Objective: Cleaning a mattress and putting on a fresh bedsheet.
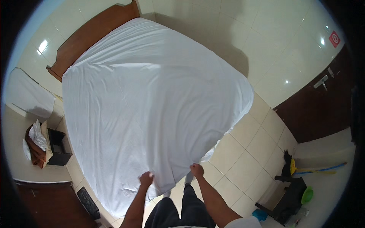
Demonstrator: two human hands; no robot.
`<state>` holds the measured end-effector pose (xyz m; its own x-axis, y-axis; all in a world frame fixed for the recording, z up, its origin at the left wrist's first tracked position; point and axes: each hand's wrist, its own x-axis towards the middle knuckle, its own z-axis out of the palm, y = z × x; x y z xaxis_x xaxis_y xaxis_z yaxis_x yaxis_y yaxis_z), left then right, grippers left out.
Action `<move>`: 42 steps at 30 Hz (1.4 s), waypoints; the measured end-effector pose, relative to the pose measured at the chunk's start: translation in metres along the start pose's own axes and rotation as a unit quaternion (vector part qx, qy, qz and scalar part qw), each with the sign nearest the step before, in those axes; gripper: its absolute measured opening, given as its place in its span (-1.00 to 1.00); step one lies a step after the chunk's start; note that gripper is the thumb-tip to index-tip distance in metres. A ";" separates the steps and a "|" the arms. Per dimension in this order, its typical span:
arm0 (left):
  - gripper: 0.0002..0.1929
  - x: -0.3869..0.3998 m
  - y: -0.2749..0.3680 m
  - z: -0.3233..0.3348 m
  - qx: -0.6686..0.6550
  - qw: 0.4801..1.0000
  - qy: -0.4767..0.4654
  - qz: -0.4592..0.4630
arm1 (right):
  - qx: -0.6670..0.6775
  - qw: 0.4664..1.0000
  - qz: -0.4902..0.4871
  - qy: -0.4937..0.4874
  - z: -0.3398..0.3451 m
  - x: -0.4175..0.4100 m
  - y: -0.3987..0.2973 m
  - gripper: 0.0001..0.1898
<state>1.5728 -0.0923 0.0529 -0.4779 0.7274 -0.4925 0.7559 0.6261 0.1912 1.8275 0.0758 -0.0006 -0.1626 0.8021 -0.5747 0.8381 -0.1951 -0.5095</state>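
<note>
A white bed sheet (pixel 125 108) covers a wide bed, with creases running across it. Its near edge is gripped by my left hand (pixel 146 179), whose fingers are closed on the cloth. Further right along the same edge, my right hand (pixel 197 170) also clutches the sheet. Between the two hands the cloth hangs in soft folds above the tiled floor. A wooden headboard (pixel 91 35) stands at the far left end of the bed. The mattress is hidden under the sheet.
Bedding (pixel 38 145) is heaped on a black nightstand (pixel 60 158) at left. A dark mat (pixel 87 203) lies near a brown door (pixel 54 202). At right are another door (pixel 316 99), a yellow broom (pixel 293 166), a black table (pixel 291 199) and a green basin (pixel 307 195).
</note>
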 end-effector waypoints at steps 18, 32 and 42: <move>-0.26 0.081 0.122 0.035 0.066 0.938 -0.338 0.036 | -0.077 0.986 0.146 0.009 -0.165 0.130 -0.009 -0.42; -0.48 0.091 0.151 0.033 0.069 0.956 -0.285 -0.021 | -0.140 0.990 0.013 -0.008 -0.199 0.171 0.079 -0.82; -0.55 0.137 0.335 -0.007 -0.125 0.983 0.020 0.131 | -0.005 0.994 0.099 0.043 -0.300 0.329 0.035 -0.59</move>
<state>1.7573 0.2188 0.0553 -0.3026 0.8802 -0.3656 0.7236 0.4619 0.5129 1.9600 0.5021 -0.0154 0.0511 0.7935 -0.6064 0.8548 -0.3488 -0.3844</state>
